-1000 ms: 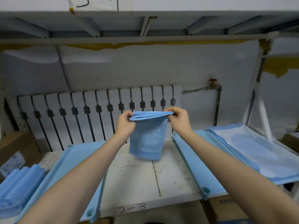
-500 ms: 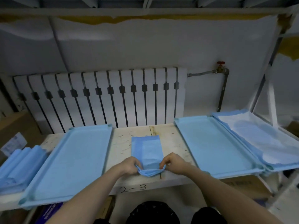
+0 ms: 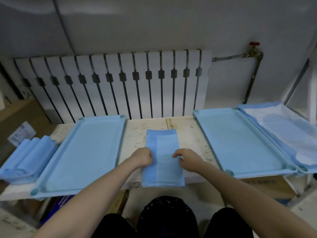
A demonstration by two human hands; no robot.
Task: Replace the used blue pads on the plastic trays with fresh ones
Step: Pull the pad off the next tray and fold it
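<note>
A folded blue pad (image 3: 164, 157) lies lengthwise on the white table (image 3: 190, 134) between two blue plastic trays, and its near end hangs over the front edge. My left hand (image 3: 144, 158) is curled at the pad's left edge and pinches it. At the right edge, my right hand (image 3: 186, 158) holds the pad with bent fingers. The left tray (image 3: 85, 152) and the right tray (image 3: 240, 143) each lie flat with a smooth blue surface inside.
A stack of folded blue pads (image 3: 25, 158) sits at the table's left end. At the far right, spread blue-and-white pads (image 3: 283, 131) lie over another tray. A white radiator (image 3: 120, 83) stands behind the table. Cardboard boxes sit to the left and below.
The pad went from being held up in the air to lying on the table, and it now stretches longer toward me. My hands moved from its near end to its two side edges.
</note>
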